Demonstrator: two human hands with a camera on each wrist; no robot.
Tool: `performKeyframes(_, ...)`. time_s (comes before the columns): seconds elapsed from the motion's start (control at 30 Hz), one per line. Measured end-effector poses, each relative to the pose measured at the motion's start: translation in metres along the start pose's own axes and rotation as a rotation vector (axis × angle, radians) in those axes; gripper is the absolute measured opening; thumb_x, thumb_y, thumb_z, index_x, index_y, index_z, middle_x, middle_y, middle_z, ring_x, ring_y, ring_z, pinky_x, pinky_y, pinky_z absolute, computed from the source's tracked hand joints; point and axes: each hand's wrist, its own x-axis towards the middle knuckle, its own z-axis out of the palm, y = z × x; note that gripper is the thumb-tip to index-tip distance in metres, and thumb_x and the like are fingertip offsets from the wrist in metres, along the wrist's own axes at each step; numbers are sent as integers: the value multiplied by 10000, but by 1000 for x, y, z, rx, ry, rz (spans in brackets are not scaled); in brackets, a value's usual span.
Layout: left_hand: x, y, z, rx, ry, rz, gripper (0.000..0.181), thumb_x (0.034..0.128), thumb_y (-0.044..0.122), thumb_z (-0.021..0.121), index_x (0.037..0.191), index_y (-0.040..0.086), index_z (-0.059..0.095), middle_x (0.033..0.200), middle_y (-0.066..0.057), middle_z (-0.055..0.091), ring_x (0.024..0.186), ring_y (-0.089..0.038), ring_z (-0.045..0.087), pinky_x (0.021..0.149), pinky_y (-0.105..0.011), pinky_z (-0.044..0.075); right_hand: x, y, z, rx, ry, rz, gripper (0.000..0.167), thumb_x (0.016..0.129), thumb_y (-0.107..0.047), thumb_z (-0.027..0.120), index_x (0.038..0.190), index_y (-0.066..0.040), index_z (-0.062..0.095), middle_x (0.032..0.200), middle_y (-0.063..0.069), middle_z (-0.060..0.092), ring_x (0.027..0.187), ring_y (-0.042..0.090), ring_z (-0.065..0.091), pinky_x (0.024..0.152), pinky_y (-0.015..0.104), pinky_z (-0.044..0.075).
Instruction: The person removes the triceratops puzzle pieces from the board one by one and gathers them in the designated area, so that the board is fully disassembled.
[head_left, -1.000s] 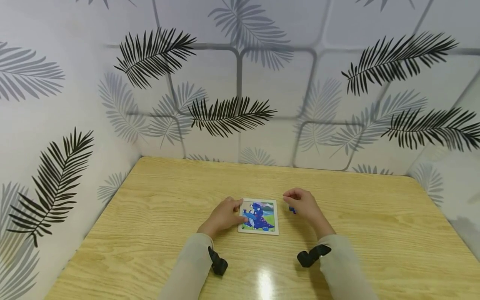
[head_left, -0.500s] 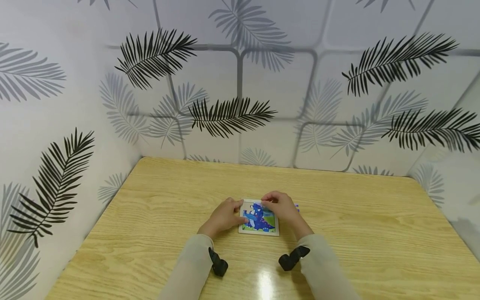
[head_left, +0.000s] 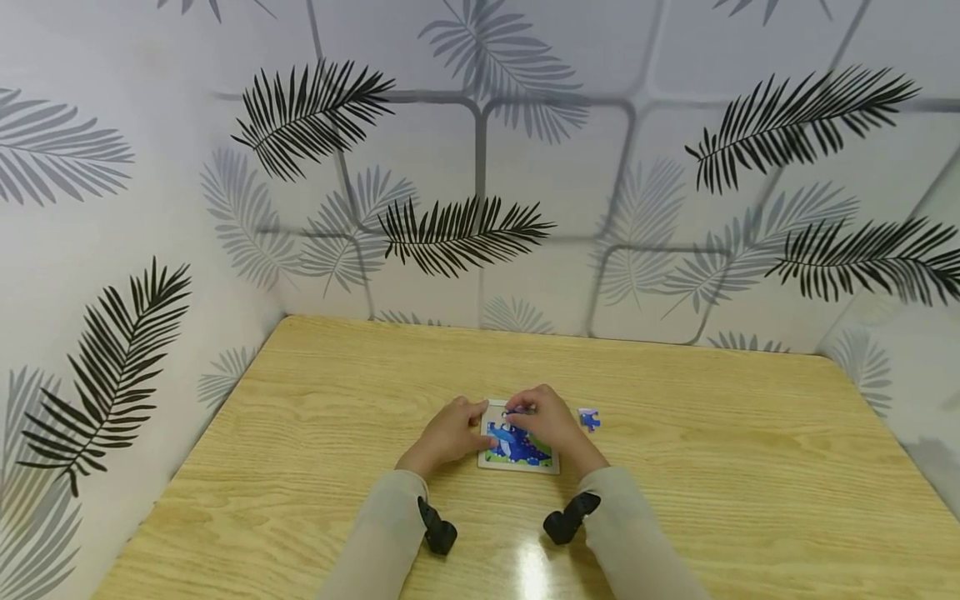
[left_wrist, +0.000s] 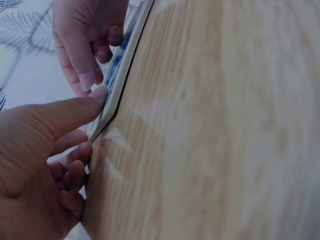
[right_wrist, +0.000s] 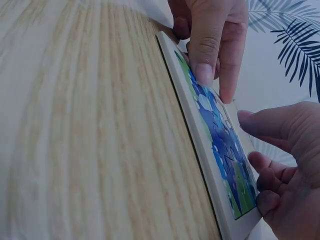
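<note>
A square dinosaur jigsaw puzzle in a white frame lies on the table, blue figures on green. My left hand grips the frame's left edge, its thumb on top and its other fingers curled along the side. Above the puzzle's upper part is my right hand, thumb and forefinger bent toward each other. The right wrist view shows the right thumb over the board; whether a piece sits between the fingertips is hidden. A bare beige patch shows at the puzzle's upper left. One loose blue and purple jigsaw piece lies to the right.
The wooden table runs back to a pale wall with leaf patterns. Each sleeve carries a small black camera, one left and one right.
My right hand has moved left from beside the loose piece to over the puzzle's upper part, leaving that piece in full view. My left hand stays on the frame.
</note>
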Motion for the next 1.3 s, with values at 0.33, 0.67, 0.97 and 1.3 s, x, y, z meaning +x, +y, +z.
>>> performKeyframes(0.33,-1,0,0,-4,0,-7,679,839,267,731,1418,65,438,849,-35,378,726,-167,368,653,-306,293,2,-4,4,-78,-28,90,81,831,-136,733,912,-144,737,967,52,487,861,197,475,816,383,407)
performKeyframes(0.67,0,0,1,9,2,-13,696,830,270,741,1416,60,430,829,-30,370,709,-158,358,635,-288,289,2,-7,4,-66,-34,128,63,839,-143,727,883,-174,695,1028,85,439,921,254,493,884,449,413)
performKeyframes(0.97,0,2,0,6,3,-11,691,833,266,737,1414,53,429,833,-35,376,716,-163,363,646,-295,291,1,-5,6,-56,-18,131,90,855,-128,706,919,-184,676,1045,76,489,918,257,503,882,460,423)
performKeyframes(1.3,0,2,0,-11,3,-16,692,832,263,738,1418,62,429,851,-36,378,728,-167,364,662,-300,292,-3,-2,5,55,43,138,132,892,-95,647,1020,-127,634,1050,60,618,989,240,554,906,450,435)
